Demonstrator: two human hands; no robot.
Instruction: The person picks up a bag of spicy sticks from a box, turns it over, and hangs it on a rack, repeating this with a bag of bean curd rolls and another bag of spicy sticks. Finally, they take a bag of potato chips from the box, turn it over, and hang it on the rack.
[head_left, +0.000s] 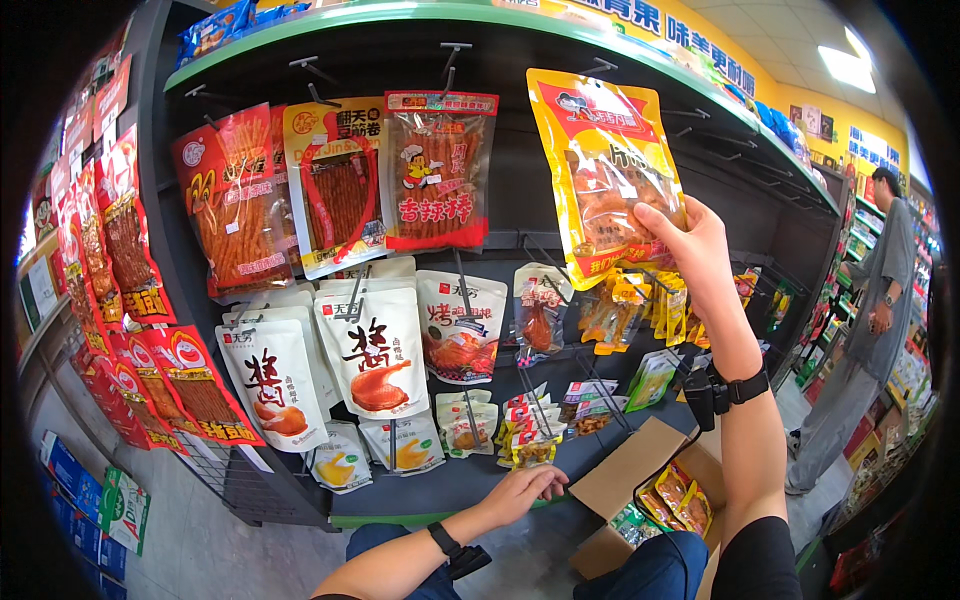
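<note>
My right hand grips a yellow-and-red plastic snack pouch by its lower right side, raised before the upper part of the rack. A clear window in the pouch shows brown food slices. Empty metal display hooks stick out to the right of it. Low in front of me, my left hand hovers with loosely curled fingers just below a hook of small snack packets. Its palm is turned away, and nothing shows in it. An open cardboard box by my knees contains several yellow-and-red pouches.
Red and yellow snack bags hang at the upper left. White pouches hang below them on long hooks. More red packs cover the rack's left end. A person stands in the aisle at right. Blue cartons stand at lower left.
</note>
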